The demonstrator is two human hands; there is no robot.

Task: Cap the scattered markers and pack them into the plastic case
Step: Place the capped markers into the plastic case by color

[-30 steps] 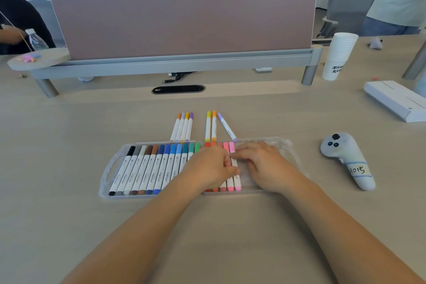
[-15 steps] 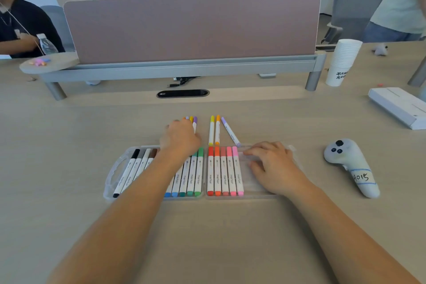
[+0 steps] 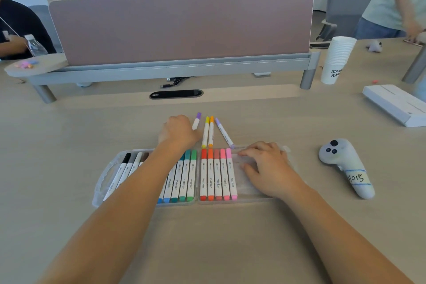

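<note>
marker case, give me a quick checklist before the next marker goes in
1. Left hand has a marker: ok, it grips the purple marker.
2. Its cap is on: ok, the purple cap shows at the far end.
3. Free room in the case: ok, there is a bare stretch right of the pink marker.
4. That room is clear: not ok, the right hand rests on it.
5. Other markers under the left hand: cannot tell, hidden.
6. All markers packed: not ok, the yellow marker, orange marker and lilac marker lie on the table.
</note>
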